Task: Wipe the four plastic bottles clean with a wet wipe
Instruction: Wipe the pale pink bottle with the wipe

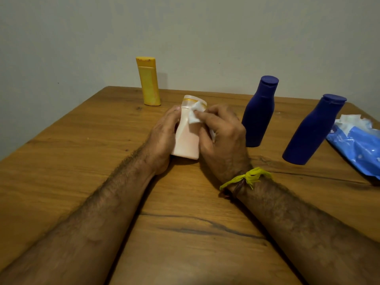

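A pale pink bottle point(186, 138) with a white cap stands on the wooden table point(82, 161) at the centre. My left hand point(162, 136) grips its left side. My right hand point(222, 138) holds a white wet wipe point(195, 115) and presses it against the bottle's neck and cap. A yellow bottle point(149, 81) stands upright at the back left near the wall. Two dark blue bottles point(259, 112) point(313, 130) stand to the right of my hands.
A blue pack of wet wipes point(357, 145) lies at the right edge of the table, with white wipes sticking out at its top. A yellow thread is tied around my right wrist. A plain wall rises behind the table.
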